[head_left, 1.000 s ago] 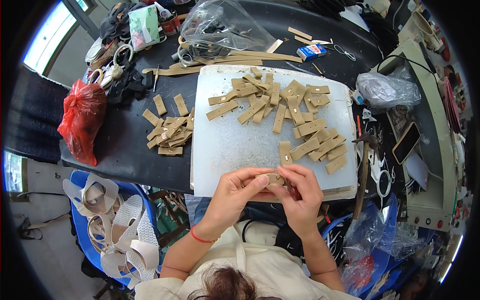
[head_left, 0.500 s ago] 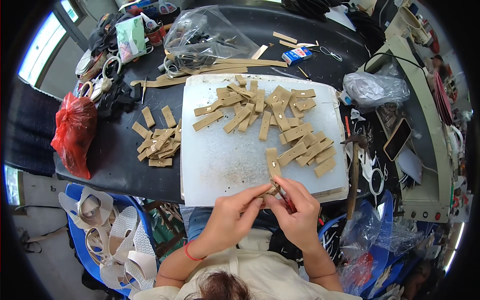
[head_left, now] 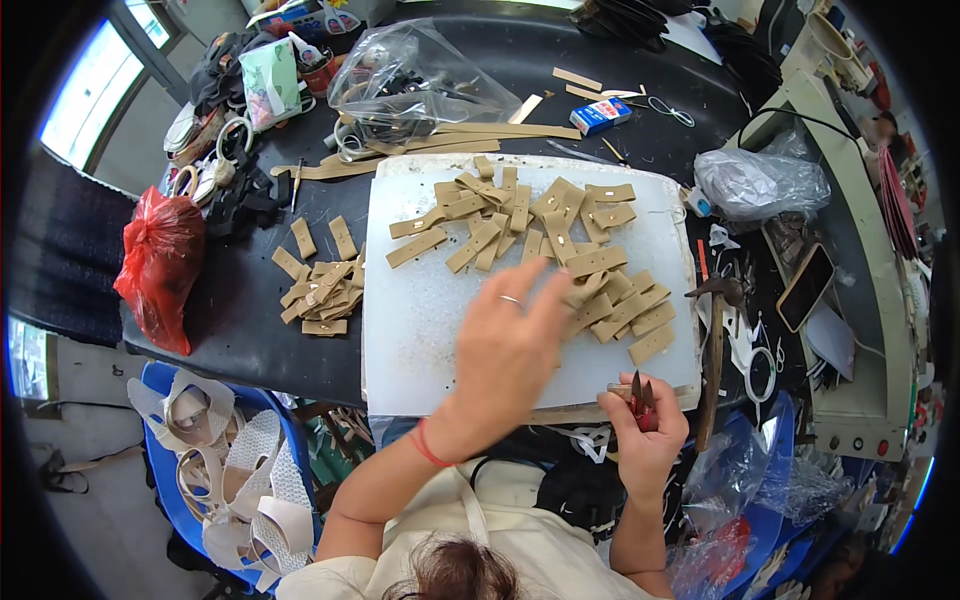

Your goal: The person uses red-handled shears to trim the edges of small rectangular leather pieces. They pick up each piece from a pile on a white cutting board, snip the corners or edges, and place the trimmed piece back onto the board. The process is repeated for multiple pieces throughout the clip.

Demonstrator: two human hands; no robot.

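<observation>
My left hand (head_left: 510, 345), with a ring on one finger, reaches over the white board (head_left: 430, 365). Motion smears its fingers, and whether they grip anything is unclear. Their tips are at the near edge of a pile of short tan straps (head_left: 598, 262), several with small holes and pale metal bits. Low at the board's near right edge, my right hand (head_left: 650, 440) is closed around small red-handled snips (head_left: 644, 400), their dark blades pointing up. A small tan piece (head_left: 622, 391) shows by the thumb of that hand.
More short straps (head_left: 325, 290) are heaped left of the board. A hammer (head_left: 714, 350) lies at its right. Farther back are long tan strips (head_left: 480, 137), a clear plastic bag (head_left: 430, 75) and a blue box (head_left: 602, 116). A red bag (head_left: 160, 270) sits left, above a blue bin (head_left: 160, 385).
My hands were together at the board's near edge, around a small piece. The left has moved up and forward over the straps; the right has moved right and down with the snips.
</observation>
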